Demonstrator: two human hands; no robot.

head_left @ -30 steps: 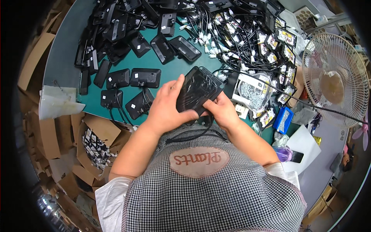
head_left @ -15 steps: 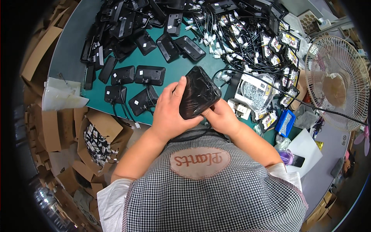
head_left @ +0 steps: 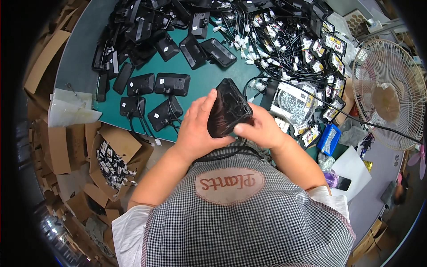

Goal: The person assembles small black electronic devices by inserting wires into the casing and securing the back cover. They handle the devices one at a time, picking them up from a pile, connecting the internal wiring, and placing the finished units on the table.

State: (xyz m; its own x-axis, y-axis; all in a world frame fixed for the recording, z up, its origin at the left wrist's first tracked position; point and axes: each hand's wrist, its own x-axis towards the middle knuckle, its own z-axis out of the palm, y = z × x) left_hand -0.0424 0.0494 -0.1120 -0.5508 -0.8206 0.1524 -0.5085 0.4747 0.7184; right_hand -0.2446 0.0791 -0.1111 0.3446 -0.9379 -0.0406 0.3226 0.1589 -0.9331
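Near centre, a black case (head_left: 226, 109) is gripped by the left hand (head_left: 195, 127), fingers half spread, and the right hand (head_left: 263, 128), thumb and fingers closed on it. Red lettering (head_left: 229, 181) is borne by the apron patch (head_left: 231, 196), small white labels (head_left: 162, 81) by left-side cases (head_left: 174, 84).

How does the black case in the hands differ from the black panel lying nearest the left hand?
The case is held between the left hand and right hand; the panel lies on the table. The case looks glossy; the panel is duller, with a white sticker. Both are black.
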